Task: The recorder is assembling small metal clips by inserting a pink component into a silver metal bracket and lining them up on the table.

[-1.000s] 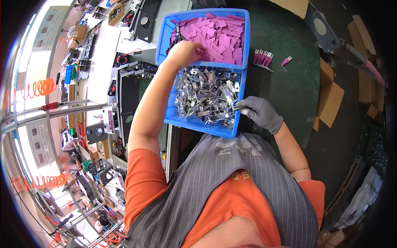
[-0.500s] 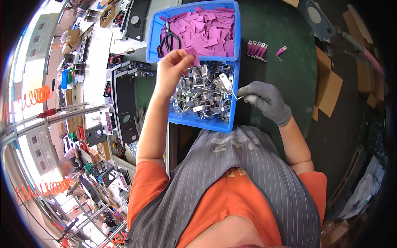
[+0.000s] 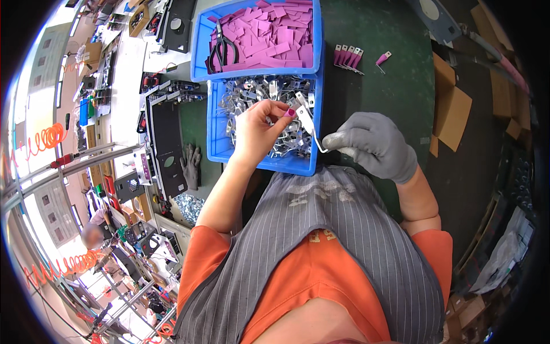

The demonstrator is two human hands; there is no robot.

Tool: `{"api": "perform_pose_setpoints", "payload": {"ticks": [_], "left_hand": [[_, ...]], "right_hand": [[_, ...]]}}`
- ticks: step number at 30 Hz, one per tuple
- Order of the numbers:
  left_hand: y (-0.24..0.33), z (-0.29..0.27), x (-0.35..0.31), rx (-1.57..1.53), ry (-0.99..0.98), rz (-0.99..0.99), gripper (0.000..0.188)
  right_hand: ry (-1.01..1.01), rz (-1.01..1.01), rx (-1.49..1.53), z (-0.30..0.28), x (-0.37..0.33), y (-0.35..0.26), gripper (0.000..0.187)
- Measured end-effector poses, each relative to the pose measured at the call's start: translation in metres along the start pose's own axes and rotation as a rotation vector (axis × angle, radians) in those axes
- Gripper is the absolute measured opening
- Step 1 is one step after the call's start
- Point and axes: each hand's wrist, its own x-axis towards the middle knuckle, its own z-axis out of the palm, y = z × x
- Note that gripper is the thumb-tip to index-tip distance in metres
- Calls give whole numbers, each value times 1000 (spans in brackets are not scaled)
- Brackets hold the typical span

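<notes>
My left hand (image 3: 255, 132), bare, pinches a small flat purple sleeve (image 3: 290, 113) between thumb and fingertips. Just right of it is a silver metal tab with a bent rod end (image 3: 305, 120), held by the rod in my right hand (image 3: 375, 148), which wears a grey glove. The sleeve is close to the tab's flat end; whether they touch I cannot tell. Both hands are above or beside a blue bin (image 3: 216, 150) full of similar metal tabs. Behind it, another blue bin (image 3: 198, 49) holds many purple sleeves, with black-handled cutters (image 3: 222, 53) lying on them.
On the green tabletop (image 3: 381, 28) stands a row of several metal tabs wearing purple sleeves (image 3: 348, 57), with a single sleeved tab (image 3: 383, 58) to their right. A spare grey glove (image 3: 191, 166) lies left of the bins. Cardboard (image 3: 452, 109) is beyond the table's right edge.
My left hand has come from the sleeve bin toward me and rightward, bringing the purple sleeve up to the metal tab. My right hand keeps hold of the tab, slightly nearer me.
</notes>
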Motion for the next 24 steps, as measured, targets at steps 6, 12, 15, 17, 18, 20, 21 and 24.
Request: {"api": "perform_pose_setpoints", "payload": {"ticks": [6,12,15,17,18,20,21,24], "left_hand": [[6,0,3,61,-129,50,13],[0,-2,6,224,-302,467,19],[-1,-4,6,241,-396,479,21],[2,-5,7,228,-449,436,21],[4,-5,6,203,-492,406,21],[5,-4,4,178,-535,374,21],[6,-2,2,151,-538,375,20],[9,3,0,150,-553,371,20]], "right_hand": [[-151,-16,-130,-8,5,-3,23],[-397,79,28,-30,16,8,20],[-460,142,126,-33,20,20,17],[-439,93,289,-31,20,28,19],[-440,95,290,-31,21,29,19],[-416,308,405,-29,24,31,15],[-417,308,406,-26,27,32,15],[-404,441,424,-7,23,54,21]]}}
